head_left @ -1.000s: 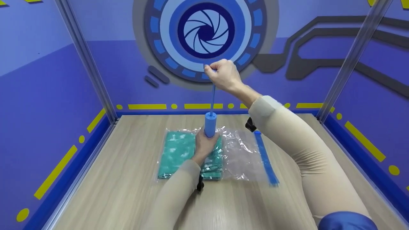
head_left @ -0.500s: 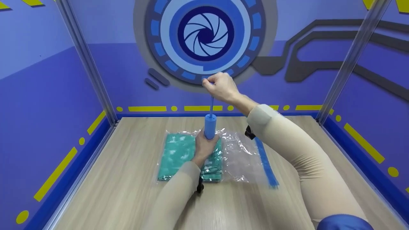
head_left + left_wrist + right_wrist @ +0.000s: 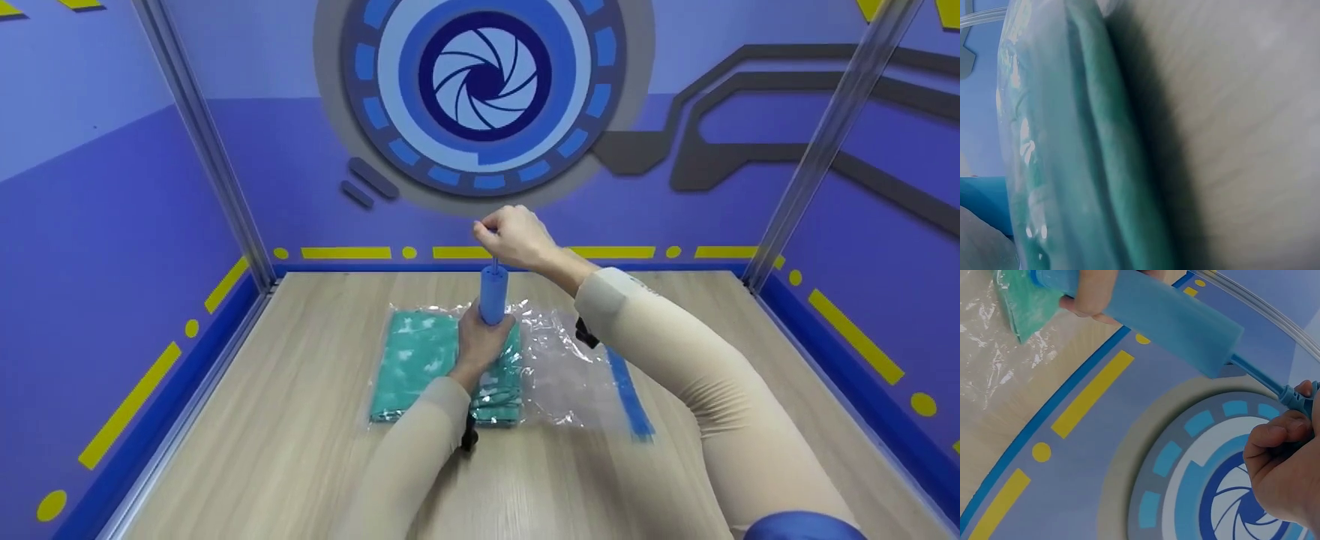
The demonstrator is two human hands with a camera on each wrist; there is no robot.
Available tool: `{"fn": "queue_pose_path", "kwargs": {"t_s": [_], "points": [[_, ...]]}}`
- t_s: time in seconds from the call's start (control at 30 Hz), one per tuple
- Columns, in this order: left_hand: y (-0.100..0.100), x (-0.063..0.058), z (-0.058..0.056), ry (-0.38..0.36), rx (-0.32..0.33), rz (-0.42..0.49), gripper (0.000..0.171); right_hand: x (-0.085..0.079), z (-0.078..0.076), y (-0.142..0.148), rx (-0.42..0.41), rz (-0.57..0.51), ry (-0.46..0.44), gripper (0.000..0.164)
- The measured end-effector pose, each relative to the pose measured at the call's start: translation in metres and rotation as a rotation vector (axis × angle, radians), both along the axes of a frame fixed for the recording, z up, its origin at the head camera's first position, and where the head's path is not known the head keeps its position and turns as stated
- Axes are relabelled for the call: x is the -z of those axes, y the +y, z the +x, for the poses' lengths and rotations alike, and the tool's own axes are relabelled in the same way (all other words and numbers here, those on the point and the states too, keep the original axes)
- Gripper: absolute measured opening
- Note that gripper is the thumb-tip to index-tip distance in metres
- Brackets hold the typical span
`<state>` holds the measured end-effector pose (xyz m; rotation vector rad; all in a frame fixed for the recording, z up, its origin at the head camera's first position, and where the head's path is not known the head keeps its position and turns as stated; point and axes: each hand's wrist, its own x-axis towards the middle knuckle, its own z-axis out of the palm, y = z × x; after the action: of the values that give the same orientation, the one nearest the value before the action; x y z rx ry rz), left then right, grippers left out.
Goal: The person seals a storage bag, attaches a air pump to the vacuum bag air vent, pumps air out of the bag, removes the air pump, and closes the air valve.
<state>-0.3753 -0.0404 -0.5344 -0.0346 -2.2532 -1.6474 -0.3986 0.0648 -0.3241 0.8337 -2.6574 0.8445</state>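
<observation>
A blue hand pump [image 3: 493,294] stands upright over a clear plastic storage bag [image 3: 566,375] lying flat on the table. Folded green-and-white cloth [image 3: 416,360] fills the bag's left part. My left hand [image 3: 482,345] grips the pump's barrel low down, above the cloth. My right hand [image 3: 517,236] holds the pump's handle, fingers curled round it, with a short length of rod showing below. The right wrist view shows the barrel [image 3: 1179,323], the thin rod and the handle in the right hand [image 3: 1289,467]. Where the pump's foot meets the bag is hidden by my left hand.
A blue zip strip [image 3: 628,397] runs along the bag's right edge, partly behind my right forearm. The wood-grain table [image 3: 300,450] is bounded by a printed back wall [image 3: 285,172] and side walls with metal corner posts.
My right hand has come down toward the barrel, pushing the pump's rod in. My left hand, the barrel and the bag have stayed in place.
</observation>
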Motion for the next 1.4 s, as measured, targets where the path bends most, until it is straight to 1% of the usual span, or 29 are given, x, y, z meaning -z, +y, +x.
{"fn": "queue_pose_path", "kwargs": {"t_s": [0.1,0.13,0.23,0.33,0.43,0.5,0.67,0.77,0.87,1.0,1.1,1.17,1.27,1.4], "points": [[0.000,0.000,-0.001,-0.012,0.009,0.010,0.042,0.008,-0.001,0.000,-0.004,0.018,-0.016,0.056],[0.000,0.000,-0.001,-0.006,0.012,0.009,0.042,0.010,-0.001,0.000,-0.007,0.024,-0.021,0.056],[-0.001,0.000,-0.001,0.030,0.013,-0.004,0.038,0.017,-0.002,0.000,-0.013,0.031,-0.026,0.056],[-0.001,0.000,-0.001,0.084,0.011,-0.024,0.034,0.023,-0.003,0.000,-0.013,0.030,-0.030,0.056],[-0.001,0.001,-0.001,0.106,0.001,-0.047,0.033,0.028,-0.004,0.000,-0.002,0.040,-0.042,0.056],[-0.001,0.001,-0.002,0.108,-0.005,-0.059,0.034,0.032,-0.004,0.000,0.002,0.048,-0.045,0.056],[-0.002,0.002,-0.004,0.116,-0.014,-0.077,0.036,0.033,-0.003,-0.001,0.002,0.053,-0.027,0.055],[-0.002,0.002,-0.004,0.127,-0.014,-0.082,0.032,0.031,-0.003,-0.001,0.007,0.043,-0.029,0.054],[-0.002,0.003,-0.003,0.113,-0.005,-0.077,0.028,0.029,-0.003,0.000,0.012,0.032,-0.032,0.054],[-0.001,0.003,-0.002,0.075,0.003,-0.033,0.026,0.022,-0.004,0.001,0.009,0.008,0.001,0.054],[0.000,0.003,-0.002,0.052,-0.003,0.009,0.027,0.011,-0.004,0.001,0.002,-0.015,0.041,0.055],[0.000,0.002,-0.001,0.040,-0.009,0.018,0.029,0.002,-0.005,0.002,0.001,-0.034,0.060,0.056],[0.000,0.000,-0.001,0.022,-0.014,0.004,0.033,-0.016,-0.005,0.003,0.004,-0.071,0.073,0.058],[-0.002,0.000,-0.001,0.008,-0.001,-0.006,0.037,-0.039,-0.003,0.002,0.023,-0.121,0.099,0.059]]}}
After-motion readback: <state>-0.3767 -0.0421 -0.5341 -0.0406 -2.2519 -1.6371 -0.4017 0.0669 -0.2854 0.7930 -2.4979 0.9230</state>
